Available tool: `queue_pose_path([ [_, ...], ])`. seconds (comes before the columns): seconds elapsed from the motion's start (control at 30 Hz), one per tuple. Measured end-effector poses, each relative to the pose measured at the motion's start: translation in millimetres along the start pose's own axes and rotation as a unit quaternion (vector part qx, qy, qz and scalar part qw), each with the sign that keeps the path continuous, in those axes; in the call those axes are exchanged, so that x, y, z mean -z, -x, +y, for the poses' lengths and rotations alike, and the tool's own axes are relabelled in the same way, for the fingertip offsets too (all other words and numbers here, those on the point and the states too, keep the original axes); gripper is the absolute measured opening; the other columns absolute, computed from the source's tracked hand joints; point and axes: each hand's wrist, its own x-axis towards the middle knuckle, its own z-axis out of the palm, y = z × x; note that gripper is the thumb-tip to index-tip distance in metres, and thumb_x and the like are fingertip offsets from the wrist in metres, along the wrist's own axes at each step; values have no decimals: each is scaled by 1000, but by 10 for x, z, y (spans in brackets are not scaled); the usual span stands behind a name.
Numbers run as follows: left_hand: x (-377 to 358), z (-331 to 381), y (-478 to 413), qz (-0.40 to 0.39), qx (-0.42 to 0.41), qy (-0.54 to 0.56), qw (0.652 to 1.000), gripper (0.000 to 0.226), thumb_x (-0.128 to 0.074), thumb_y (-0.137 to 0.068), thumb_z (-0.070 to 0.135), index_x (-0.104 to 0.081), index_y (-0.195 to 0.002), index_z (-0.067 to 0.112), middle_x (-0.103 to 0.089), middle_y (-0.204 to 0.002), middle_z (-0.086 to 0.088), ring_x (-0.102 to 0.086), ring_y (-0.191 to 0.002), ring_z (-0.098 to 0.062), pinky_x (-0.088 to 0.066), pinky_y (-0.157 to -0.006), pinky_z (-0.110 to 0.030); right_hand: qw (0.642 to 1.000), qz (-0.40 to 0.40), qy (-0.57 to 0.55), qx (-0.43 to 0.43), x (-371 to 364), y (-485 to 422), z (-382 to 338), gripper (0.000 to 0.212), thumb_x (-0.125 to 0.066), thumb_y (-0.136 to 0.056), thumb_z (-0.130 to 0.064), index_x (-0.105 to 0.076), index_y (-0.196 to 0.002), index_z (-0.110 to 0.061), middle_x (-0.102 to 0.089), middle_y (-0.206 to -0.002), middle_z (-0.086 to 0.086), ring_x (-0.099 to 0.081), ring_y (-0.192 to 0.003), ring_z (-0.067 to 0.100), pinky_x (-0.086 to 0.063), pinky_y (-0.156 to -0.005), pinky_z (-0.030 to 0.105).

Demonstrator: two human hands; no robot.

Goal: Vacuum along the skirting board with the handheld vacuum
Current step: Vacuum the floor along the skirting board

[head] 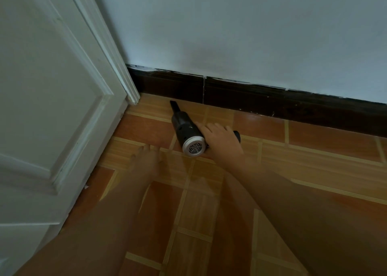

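A small black handheld vacuum (184,127) with a silver vented rear cap lies low over the tiled floor. Its narrow nozzle (173,106) points at the foot of the dark brown skirting board (261,100), a short way right of the door frame. My right hand (222,139) grips the vacuum's handle, whose black end sticks out past my fingers. My left hand (146,160) rests flat on the floor to the left of the vacuum, fingers spread and holding nothing.
A white panelled door (52,108) and its frame (117,62) stand at the left, meeting the skirting board in the corner. A pale wall (240,28) rises above the board. Orange-brown floor tiles (314,156) stretch away to the right.
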Motion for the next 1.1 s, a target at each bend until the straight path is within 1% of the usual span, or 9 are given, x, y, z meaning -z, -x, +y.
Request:
queue_pose_path([
  [0.1,-21,134,44,-13,-29,-11,999,53,-48,-94,28,-30,-143,20,-35,-145,-11,-35,-132,-28,-36,-106,-44,1000,-7,-11,-15,52,158,84,65,-55,-90,-27,-20,-145,-20,-47,-134,3,-41,-124,22,-27,-101,35],
  [0.23,-35,289,110,-28,-46,4,999,58,-49,-94,28,-25,-146,20,-29,-149,-11,-35,-133,-29,-37,-106,-45,1000,-11,-14,-25,93,333,172,60,-53,-91,-23,-24,-143,-18,-45,-136,3,-39,-125,21,-26,-103,35],
  [0.37,-34,365,149,-30,-45,1,999,61,-51,-94,27,-23,-147,19,-24,-152,-12,-31,-136,-29,-35,-108,-45,999,-1,-19,-40,89,485,233,60,-54,-90,-23,-26,-142,-19,-46,-135,3,-40,-125,20,-26,-104,35],
  [0.53,-60,445,204,-45,-54,-4,998,63,-54,-92,24,-22,-147,21,-30,-148,-12,-34,-134,-29,-35,-108,-45,997,3,-42,-67,78,679,316,62,-55,-90,-22,-25,-143,-20,-42,-141,3,-34,-132,20,-23,-108,37],
  [0.7,-75,572,268,-52,-73,-15,996,61,-51,-93,23,-22,-147,20,-28,-150,-14,-31,-136,-30,-33,-109,-45,995,12,-53,-83,99,827,429,62,-57,-88,-23,-28,-142,-22,-45,-138,2,-37,-130,20,-24,-107,37],
  [0.87,-70,670,248,-40,-98,-38,994,63,-55,-91,24,-25,-146,17,-30,-148,-13,-33,-135,-29,-35,-108,-44,991,29,-68,-112,162,954,538,60,-58,-88,-24,-31,-141,-21,-48,-135,2,-38,-127,20,-25,-103,33],
  [0.97,-86,690,261,-44,-103,-50,992,64,-56,-91,23,-24,-146,18,-27,-150,-12,-29,-137,-29,-32,-110,-43,987,40,-77,-138,96,1013,563,57,-57,-88,-22,-32,-140,-22,-50,-131,2,-41,-124,20,-27,-101,34],
  [1.1,-115,678,283,-54,-101,-55,992,66,-54,-92,26,-20,-147,18,-23,-152,-11,-25,-140,-28,-29,-112,-43,986,33,-82,-142,42,1015,569,57,-56,-89,-21,-31,-141,-22,-51,-128,2,-41,-122,21,-27,-100,35],
])
